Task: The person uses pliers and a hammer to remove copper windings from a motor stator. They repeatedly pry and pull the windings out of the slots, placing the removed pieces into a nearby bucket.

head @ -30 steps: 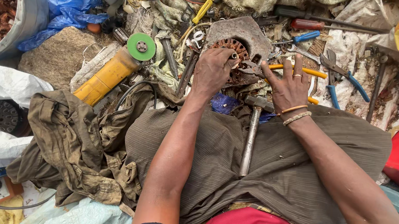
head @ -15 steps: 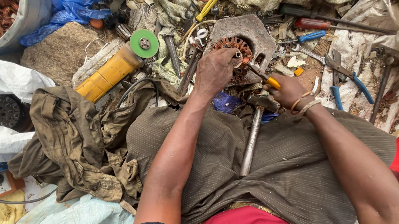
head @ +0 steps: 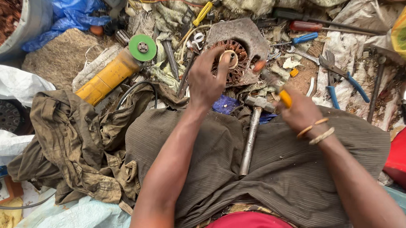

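Observation:
A grey metal motor housing (head: 248, 35) with copper windings inside lies just beyond my lap. My left hand (head: 207, 78) rests on its near edge and pinches a pale ring-shaped piece (head: 228, 58) over the windings. My right hand (head: 300, 114), with bangles at the wrist, is closed around a yellow-handled tool (head: 282, 96) whose shaft points up-left toward the housing. A steel hammer (head: 252, 131) lies on the brown cloth over my lap, between my two arms.
A yellow angle grinder with a green disc (head: 117, 68) lies at the left. Blue-handled pliers (head: 343, 85), screwdrivers (head: 300, 39) and scrap cover the ground ahead. Crumpled olive clothing (head: 76, 141) lies at my left, a grey tub of copper scrap (head: 21, 22) at the far left.
My right hand has closed on the yellow-handled tool and drawn back to the right. My left hand stayed on the housing and now pinches the ring.

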